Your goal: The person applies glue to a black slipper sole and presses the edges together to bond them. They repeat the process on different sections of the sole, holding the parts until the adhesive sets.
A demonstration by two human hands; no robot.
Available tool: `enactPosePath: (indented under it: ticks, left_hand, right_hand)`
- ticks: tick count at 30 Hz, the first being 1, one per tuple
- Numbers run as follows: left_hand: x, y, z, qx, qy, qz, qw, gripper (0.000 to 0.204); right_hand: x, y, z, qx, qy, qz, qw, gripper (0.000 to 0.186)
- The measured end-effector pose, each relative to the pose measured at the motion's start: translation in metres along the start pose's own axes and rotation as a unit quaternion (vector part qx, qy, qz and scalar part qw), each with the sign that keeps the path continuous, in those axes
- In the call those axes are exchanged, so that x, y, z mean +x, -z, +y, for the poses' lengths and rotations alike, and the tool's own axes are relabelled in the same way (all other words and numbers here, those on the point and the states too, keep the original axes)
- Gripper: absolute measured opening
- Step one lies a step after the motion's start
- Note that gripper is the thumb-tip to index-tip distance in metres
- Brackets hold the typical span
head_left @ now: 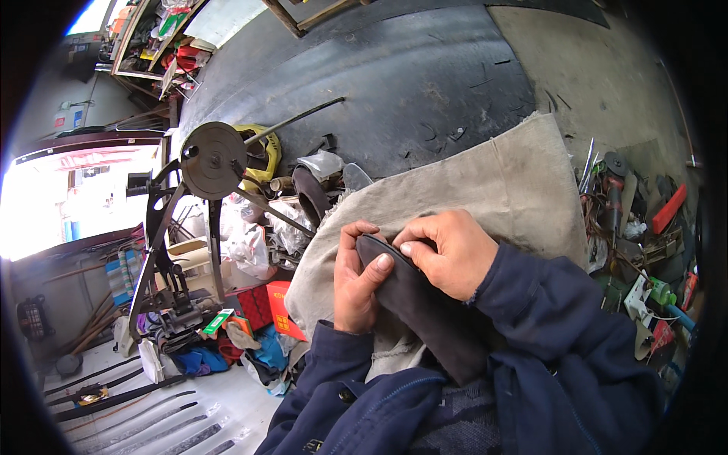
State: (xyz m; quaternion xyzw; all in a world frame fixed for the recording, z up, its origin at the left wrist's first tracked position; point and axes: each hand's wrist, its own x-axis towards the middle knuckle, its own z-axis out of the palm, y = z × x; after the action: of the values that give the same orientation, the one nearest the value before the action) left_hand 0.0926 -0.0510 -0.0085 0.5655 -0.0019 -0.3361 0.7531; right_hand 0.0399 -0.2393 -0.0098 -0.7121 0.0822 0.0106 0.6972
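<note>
A soft black piece, apparently a boot (425, 318), lies slanting across my lap with its thin-edged end raised. My left hand (356, 284) is closed round that end, its thumb on the near face and its fingers behind. At the edge, my right hand (447, 254) is closed, with thumb and curled forefinger pinched at the rim. Whether something small sits between those fingertips is hidden. Beneath both hands a beige cloth (470, 186) is spread over my lap.
At the left stands a hand-cranked sewing machine (216, 163) with a large wheel. Plastic bags (246, 246) and a red box (284, 307) lie near it. Tools, among them an angle grinder (614, 189), are heaped at the right. Scraps litter the dark floor mat (394, 91).
</note>
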Motion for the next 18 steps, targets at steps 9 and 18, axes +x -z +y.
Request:
enactPosePath:
  ticks: [9,18]
  left_hand:
    - [-0.008,0.009,0.0,0.036,-0.01,0.013,0.999,0.054]
    - [-0.01,0.013,0.002,0.074,0.009,0.064,0.995,0.061]
  right_hand:
    - [-0.016,0.019,-0.029,0.063,0.0,0.028,0.998,0.024]
    - [-0.028,0.124,0.014,0.05,0.143,0.358,0.921,0.036]
